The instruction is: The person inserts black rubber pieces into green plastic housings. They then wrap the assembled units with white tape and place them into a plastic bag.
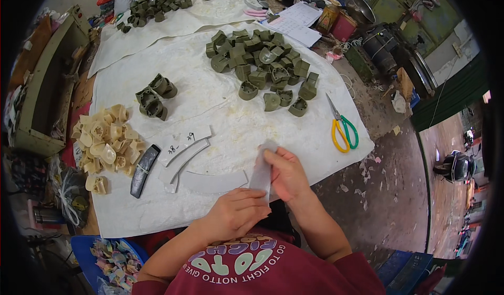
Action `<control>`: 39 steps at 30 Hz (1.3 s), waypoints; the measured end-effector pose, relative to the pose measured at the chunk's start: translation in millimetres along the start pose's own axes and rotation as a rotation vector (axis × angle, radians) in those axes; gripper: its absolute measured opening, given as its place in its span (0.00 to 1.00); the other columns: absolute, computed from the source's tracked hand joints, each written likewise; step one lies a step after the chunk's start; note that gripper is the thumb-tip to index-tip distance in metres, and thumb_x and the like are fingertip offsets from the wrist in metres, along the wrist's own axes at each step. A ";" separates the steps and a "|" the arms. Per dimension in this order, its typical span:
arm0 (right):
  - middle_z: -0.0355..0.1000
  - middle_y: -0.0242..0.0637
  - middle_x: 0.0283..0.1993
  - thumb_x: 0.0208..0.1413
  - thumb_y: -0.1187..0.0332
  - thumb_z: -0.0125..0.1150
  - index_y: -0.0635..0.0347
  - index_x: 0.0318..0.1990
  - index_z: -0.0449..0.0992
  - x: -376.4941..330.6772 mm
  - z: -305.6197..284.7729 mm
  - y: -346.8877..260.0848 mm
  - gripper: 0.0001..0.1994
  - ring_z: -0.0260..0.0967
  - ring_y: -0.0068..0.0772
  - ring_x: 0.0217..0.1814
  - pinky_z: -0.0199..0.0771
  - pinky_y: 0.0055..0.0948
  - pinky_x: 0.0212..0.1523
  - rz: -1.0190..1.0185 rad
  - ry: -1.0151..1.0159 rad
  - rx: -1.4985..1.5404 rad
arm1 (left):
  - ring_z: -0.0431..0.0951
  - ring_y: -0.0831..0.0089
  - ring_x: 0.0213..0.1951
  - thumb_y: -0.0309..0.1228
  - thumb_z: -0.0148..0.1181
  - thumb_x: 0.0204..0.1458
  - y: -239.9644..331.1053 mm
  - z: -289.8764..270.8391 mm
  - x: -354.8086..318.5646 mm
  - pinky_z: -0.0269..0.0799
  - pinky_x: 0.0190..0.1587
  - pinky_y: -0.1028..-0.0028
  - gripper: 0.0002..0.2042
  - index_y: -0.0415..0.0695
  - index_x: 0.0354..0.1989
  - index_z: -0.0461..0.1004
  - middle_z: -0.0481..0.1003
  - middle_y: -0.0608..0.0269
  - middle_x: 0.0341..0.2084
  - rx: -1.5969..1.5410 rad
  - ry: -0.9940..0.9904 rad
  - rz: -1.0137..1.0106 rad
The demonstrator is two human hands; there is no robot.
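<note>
Between my two hands, close to the table's front edge, is a thin grey curved strip of sheet material. My right hand pinches its upper part with the thumb on top. My left hand grips the lower end, its fingers bent around it. Just left of the hands lies a flat pale grey curved strip. Beyond it are white curved pattern pieces with handwritten marks. A black curved bundle, tied round its middle, rests beside them.
Olive-green shoe heels are heaped at the far middle, with a smaller cluster at left. Beige heels pile at the left edge. Scissors with yellow and green handles lie right. A blue bin of scraps stands below the table.
</note>
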State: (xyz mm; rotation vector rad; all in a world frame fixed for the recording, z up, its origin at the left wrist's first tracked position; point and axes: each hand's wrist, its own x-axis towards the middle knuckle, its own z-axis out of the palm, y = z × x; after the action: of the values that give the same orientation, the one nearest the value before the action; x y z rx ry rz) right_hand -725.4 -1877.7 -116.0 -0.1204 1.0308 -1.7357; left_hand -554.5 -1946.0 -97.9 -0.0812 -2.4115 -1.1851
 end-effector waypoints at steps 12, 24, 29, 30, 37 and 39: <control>0.75 0.43 0.31 0.55 0.72 0.59 0.66 0.44 0.73 -27.7 -74.4 -60.8 0.10 0.72 0.29 0.24 0.75 0.27 0.23 0.001 -0.048 -0.139 | 0.76 0.67 0.35 0.32 0.68 0.45 -147.0 -28.8 126.4 0.72 0.40 0.69 0.15 0.36 0.39 0.77 0.77 0.54 0.31 0.471 0.586 -0.480; 0.75 0.40 0.31 0.51 0.78 0.59 0.67 0.37 0.75 -18.5 -70.8 -79.9 0.05 0.73 0.28 0.31 0.74 0.26 0.34 -0.249 0.017 -0.440 | 0.74 0.60 0.47 0.29 0.62 0.47 -127.7 -61.0 112.2 0.69 0.49 0.62 0.26 0.35 0.56 0.67 0.72 0.52 0.50 -0.723 0.651 -0.496; 0.76 0.32 0.33 0.52 0.79 0.59 0.67 0.37 0.77 0.7 -1.2 -80.2 0.06 0.70 0.19 0.34 0.70 0.21 0.38 -0.289 -0.083 -0.655 | 0.73 0.56 0.50 0.36 0.53 0.53 -81.9 -52.7 53.2 0.68 0.54 0.61 0.27 0.35 0.60 0.63 0.69 0.43 0.54 -1.432 0.699 -0.456; 0.76 0.32 0.34 0.53 0.78 0.60 0.67 0.37 0.78 4.0 9.4 -78.2 0.06 0.71 0.19 0.36 0.70 0.21 0.38 -0.309 -0.158 -0.742 | 0.73 0.55 0.51 0.39 0.52 0.54 -78.4 -49.5 42.9 0.68 0.54 0.60 0.27 0.35 0.60 0.63 0.68 0.42 0.54 -1.493 0.699 -0.455; 0.73 0.31 0.31 0.53 0.74 0.59 0.61 0.47 0.78 10.4 63.2 -57.7 0.13 0.68 0.20 0.35 0.69 0.23 0.39 -0.272 -0.448 -1.035 | 0.71 0.72 0.50 0.28 0.57 0.53 -47.3 -57.6 -7.8 0.64 0.55 0.70 0.27 0.40 0.63 0.62 0.70 0.59 0.51 -1.158 0.551 -0.588; 0.72 0.30 0.31 0.53 0.74 0.59 0.59 0.51 0.76 7.9 71.4 -53.3 0.17 0.68 0.20 0.35 0.68 0.23 0.40 -0.225 -0.474 -1.019 | 0.70 0.73 0.50 0.27 0.57 0.53 -35.6 -62.2 -9.1 0.63 0.56 0.72 0.28 0.42 0.65 0.61 0.70 0.60 0.51 -1.042 0.479 -0.593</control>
State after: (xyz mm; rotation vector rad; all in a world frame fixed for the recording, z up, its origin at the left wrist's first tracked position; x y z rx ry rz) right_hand -729.6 -1921.9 -38.3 -1.2596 1.4620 -1.1125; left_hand -532.2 -2014.6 -95.0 0.5593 -1.2236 -2.2870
